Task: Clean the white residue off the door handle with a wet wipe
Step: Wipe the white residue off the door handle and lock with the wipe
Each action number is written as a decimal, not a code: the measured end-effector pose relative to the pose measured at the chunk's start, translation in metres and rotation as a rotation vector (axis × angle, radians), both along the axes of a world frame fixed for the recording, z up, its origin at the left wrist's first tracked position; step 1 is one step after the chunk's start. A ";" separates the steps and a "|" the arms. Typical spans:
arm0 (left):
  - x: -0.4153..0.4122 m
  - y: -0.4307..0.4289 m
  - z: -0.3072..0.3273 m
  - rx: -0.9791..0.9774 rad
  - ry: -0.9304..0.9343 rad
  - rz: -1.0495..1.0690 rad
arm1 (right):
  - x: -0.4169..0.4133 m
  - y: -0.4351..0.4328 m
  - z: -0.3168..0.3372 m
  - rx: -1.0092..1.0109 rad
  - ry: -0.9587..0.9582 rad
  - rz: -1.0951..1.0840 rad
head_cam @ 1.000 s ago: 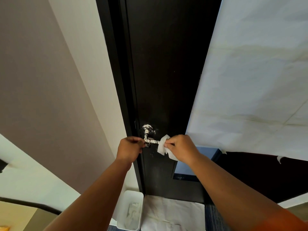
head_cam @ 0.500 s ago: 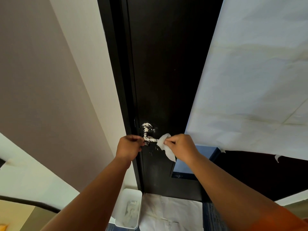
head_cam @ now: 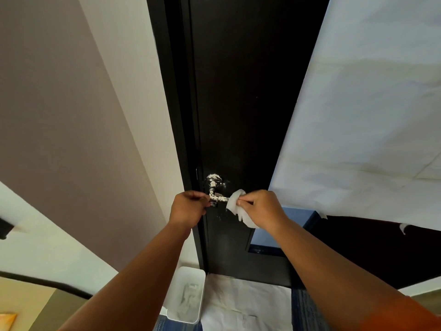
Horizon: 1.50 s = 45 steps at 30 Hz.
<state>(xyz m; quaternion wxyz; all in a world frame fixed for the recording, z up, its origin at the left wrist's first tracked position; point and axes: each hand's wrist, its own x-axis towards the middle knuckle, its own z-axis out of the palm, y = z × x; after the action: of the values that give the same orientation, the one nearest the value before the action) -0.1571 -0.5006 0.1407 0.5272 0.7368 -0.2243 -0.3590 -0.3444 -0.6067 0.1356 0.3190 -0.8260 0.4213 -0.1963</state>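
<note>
"Door handle (head_cam: 216,198): where is it, and how clean?"

"Low on the smooth, dark door (head_cam: 238,91), near its left edge. It is a slim metal lever on a round rose, both crusted with lumpy white residue (head_cam: 213,176). Cleaning looks barely begun. The right hand (head_cam: 261,207) pinches a soft, crumpled wet wipe (head_cam: 235,201) round the lever's tip. The left hand (head_cam: 188,207) curls at the lever's bend, seemingly steadying it."

"What remains?"

"Nearly everything: lever, neck, rose, and specks on the door."
</note>
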 end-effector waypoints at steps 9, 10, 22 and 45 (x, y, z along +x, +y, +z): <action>0.001 0.001 -0.001 0.010 -0.015 -0.004 | -0.013 -0.003 -0.005 -0.051 -0.019 -0.023; 0.000 0.001 -0.001 0.011 -0.017 -0.005 | -0.008 -0.002 -0.004 -0.044 -0.017 -0.018; -0.001 0.002 -0.002 0.017 -0.030 -0.014 | -0.028 -0.010 -0.005 0.056 -0.055 -0.091; 0.000 0.001 -0.001 0.014 -0.006 -0.008 | 0.003 -0.002 0.002 0.022 -0.059 -0.014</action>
<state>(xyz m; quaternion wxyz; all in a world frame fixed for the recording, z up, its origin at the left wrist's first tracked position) -0.1575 -0.4993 0.1401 0.5199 0.7407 -0.2263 -0.3605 -0.3411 -0.6084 0.1375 0.3392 -0.8133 0.4195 -0.2179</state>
